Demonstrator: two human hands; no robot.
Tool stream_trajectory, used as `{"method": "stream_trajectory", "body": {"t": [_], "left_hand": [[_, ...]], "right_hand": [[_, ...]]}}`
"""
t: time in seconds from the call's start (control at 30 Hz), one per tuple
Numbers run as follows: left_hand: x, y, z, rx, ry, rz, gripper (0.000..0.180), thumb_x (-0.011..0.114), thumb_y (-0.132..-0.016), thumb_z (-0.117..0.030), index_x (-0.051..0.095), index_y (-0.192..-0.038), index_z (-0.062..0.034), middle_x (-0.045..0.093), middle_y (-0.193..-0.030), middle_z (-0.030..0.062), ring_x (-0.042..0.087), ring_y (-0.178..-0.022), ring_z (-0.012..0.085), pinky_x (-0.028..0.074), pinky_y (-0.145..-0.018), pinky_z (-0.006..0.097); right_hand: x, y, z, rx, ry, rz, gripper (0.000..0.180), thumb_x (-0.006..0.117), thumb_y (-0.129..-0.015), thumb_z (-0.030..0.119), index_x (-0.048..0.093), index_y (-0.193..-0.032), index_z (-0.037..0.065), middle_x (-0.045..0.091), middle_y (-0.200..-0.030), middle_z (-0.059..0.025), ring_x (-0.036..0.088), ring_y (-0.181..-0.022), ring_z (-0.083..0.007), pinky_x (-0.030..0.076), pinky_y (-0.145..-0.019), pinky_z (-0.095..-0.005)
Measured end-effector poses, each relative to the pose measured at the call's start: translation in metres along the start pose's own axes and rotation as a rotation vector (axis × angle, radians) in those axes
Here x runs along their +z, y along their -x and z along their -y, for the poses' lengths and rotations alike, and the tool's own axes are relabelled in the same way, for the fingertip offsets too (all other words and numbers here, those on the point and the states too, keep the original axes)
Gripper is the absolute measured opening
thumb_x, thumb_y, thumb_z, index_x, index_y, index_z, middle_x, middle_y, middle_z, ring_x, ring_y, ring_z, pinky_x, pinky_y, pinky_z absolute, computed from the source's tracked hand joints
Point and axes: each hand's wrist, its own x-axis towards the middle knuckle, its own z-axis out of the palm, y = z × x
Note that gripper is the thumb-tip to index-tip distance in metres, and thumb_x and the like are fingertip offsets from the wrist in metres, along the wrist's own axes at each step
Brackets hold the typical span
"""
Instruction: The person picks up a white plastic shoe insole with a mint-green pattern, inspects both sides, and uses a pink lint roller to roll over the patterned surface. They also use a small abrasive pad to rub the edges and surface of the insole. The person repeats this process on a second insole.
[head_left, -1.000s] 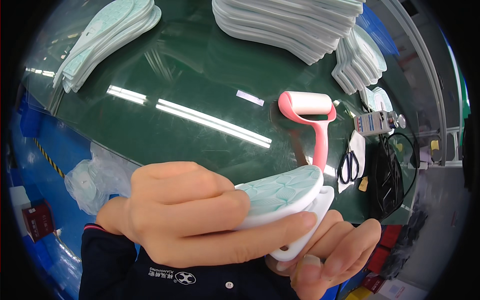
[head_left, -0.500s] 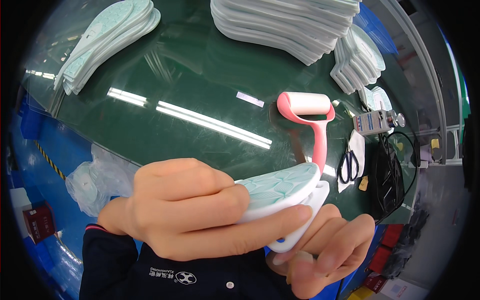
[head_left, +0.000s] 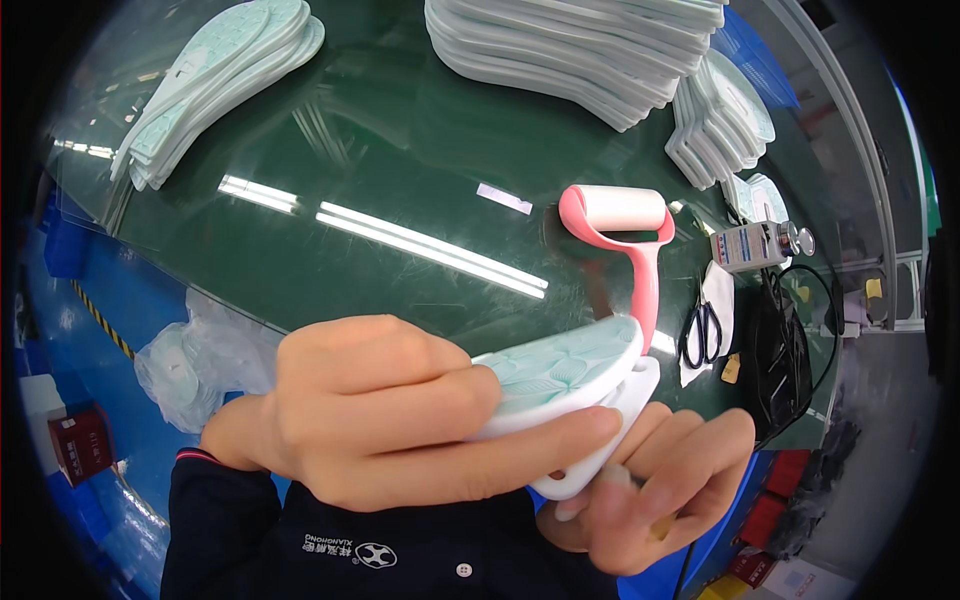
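My left hand (head_left: pixel 385 410) is closed around a white shoe sole with a mint-green patterned face (head_left: pixel 570 365). Under that face juts a white part with a small hole (head_left: pixel 610 440); whether it is the same sole bent over or a second piece I cannot tell. Against its lower right edge, my right hand (head_left: pixel 665 490) has its fingers curled and pinched together, partly blurred. What they hold, if anything, does not show clearly. Just beyond the sole lies a pink-handled lint roller (head_left: pixel 648 280) with a white roll.
Stacked soles stand at the far left (head_left: pixel 215 90), far middle (head_left: pixel 570 60) and far right (head_left: pixel 715 125) of the green table (head_left: pixel 400 190). To the right are a bottle with a metal cap (head_left: pixel 750 245), scissors (head_left: pixel 702 335) on white cloth, and a black bag (head_left: pixel 780 350). Clear plastic (head_left: pixel 180 370) lies at left.
My right hand's fingers have shifted slightly upward beside the sole. The left hand keeps its hold on the sole, which has tilted a little.
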Motion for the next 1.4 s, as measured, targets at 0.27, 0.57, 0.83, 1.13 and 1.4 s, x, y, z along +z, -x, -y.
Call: {"method": "stream_trajectory", "body": {"t": [0.27, 0.57, 0.83, 1.13, 1.4], "left_hand": [[-0.006, 0.008, 0.001, -0.087, 0.112, -0.037, 0.016, 0.061, -0.068, -0.014, 0.07, -0.081, -0.013, 0.057, -0.067, 0.001, 0.044, -0.054, 0.009, 0.033, -0.044, 0.019], [-0.014, 0.006, 0.001, -0.07, 0.15, -0.006, 0.016, 0.06, -0.072, -0.011, 0.069, -0.085, -0.0128, 0.058, -0.068, 0.0021, 0.045, -0.055, 0.0092, 0.036, -0.046, 0.019], [-0.016, 0.008, 0.001, -0.127, 0.155, 0.009, 0.02, 0.061, -0.068, -0.009, 0.068, -0.087, -0.0078, 0.059, -0.072, 0.0035, 0.049, -0.057, 0.011, 0.038, -0.048, 0.021], [-0.017, 0.0, -0.001, -0.266, 0.216, 0.099, 0.026, 0.062, -0.067, -0.002, 0.062, -0.093, -0.007, 0.061, -0.079, 0.0078, 0.056, -0.063, 0.0175, 0.045, -0.052, 0.025], [-0.022, 0.0, 0.006, -0.224, 0.284, 0.106, 0.02, 0.058, -0.074, -0.003, 0.055, -0.094, -0.0057, 0.062, -0.084, 0.0129, 0.059, -0.067, 0.0216, 0.048, -0.054, 0.028]], "right_hand": [[-0.036, 0.002, 0.0, 0.056, -0.058, -0.314, 0.016, 0.048, -0.079, -0.003, 0.036, -0.09, -0.002, 0.051, -0.066, -0.0131, 0.051, -0.05, -0.0186, 0.048, -0.041, -0.0261], [-0.116, -0.016, -0.036, 0.208, 0.655, -0.541, 0.015, 0.054, -0.085, 0.013, 0.051, -0.092, 0.0, 0.054, -0.069, -0.0054, 0.052, -0.058, -0.009, 0.043, -0.054, -0.0211], [-0.104, -0.02, -0.039, -0.013, 1.292, -0.439, 0.029, 0.052, -0.085, 0.015, 0.055, -0.109, -0.001, 0.054, -0.106, -0.0112, 0.052, -0.097, -0.0201, 0.039, -0.085, -0.032], [-0.032, 0.004, -0.022, -0.074, 0.688, -0.072, 0.046, 0.067, -0.074, 0.024, 0.052, -0.107, -0.005, 0.05, -0.1, -0.0146, 0.055, -0.074, -0.0163, 0.046, -0.06, -0.0249], [-0.037, -0.008, -0.029, -0.03, 0.847, -0.122, 0.05, 0.064, -0.061, 0.001, 0.053, -0.11, -0.002, 0.051, -0.113, -0.0158, 0.045, -0.112, -0.0277, 0.032, -0.096, -0.0383]]}}
